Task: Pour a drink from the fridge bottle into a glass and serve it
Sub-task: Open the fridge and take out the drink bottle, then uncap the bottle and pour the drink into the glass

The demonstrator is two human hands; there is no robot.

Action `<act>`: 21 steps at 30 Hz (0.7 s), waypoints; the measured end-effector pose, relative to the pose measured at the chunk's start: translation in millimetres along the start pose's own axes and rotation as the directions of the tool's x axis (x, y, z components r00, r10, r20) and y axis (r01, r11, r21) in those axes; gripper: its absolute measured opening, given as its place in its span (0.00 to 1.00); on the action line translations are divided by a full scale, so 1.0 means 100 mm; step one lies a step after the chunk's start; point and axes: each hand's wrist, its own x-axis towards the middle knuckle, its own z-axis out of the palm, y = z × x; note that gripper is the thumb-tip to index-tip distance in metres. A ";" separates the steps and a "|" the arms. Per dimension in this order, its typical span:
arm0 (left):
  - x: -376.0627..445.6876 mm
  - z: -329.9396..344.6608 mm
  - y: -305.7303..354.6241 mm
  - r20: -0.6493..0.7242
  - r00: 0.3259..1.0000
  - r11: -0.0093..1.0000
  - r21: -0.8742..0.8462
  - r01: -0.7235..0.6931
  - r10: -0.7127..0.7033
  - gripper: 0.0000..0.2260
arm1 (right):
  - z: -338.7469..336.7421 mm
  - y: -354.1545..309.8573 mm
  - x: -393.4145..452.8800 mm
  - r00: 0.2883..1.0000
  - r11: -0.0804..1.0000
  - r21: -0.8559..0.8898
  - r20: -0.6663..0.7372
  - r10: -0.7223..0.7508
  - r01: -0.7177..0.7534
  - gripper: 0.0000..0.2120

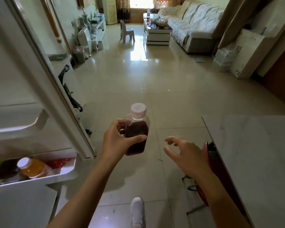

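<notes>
sofa (192, 25), coffee table (157, 32), small chair (127, 31)

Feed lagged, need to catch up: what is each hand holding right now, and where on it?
The left hand grips the bottle around the middle of its body, below the pink cap. The right hand holds nothing.

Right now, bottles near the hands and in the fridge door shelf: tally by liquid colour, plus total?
Dark red: 1, the bottle with a pink cap, gripped by the left hand.
Orange: 1, the orange bottle with a white cap, lying in the fridge door shelf.
Total: 2.
Other dark items in that shelf are too unclear to count. The right hand holds nothing.
</notes>
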 end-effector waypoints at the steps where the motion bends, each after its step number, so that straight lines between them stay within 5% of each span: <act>1: 0.11 0.05 -0.02 0.002 1.000 1.000 0.002 0.001 -0.001 0.27 | 0.03 0.05 0.13 1.000 1.000 0.016 0.005 0.003 -0.003 0.15; 14: 1.85 0.46 -0.14 -0.007 1.000 1.000 0.008 0.018 -0.018 0.26 | -0.03 0.44 2.09 0.999 1.000 -0.002 -0.040 -0.013 0.013 0.15; 21: 2.70 0.45 -0.25 -0.138 0.990 0.999 -0.004 0.043 -0.043 0.27 | 0.04 0.35 3.20 0.988 0.987 -0.085 -0.048 -0.144 0.140 0.15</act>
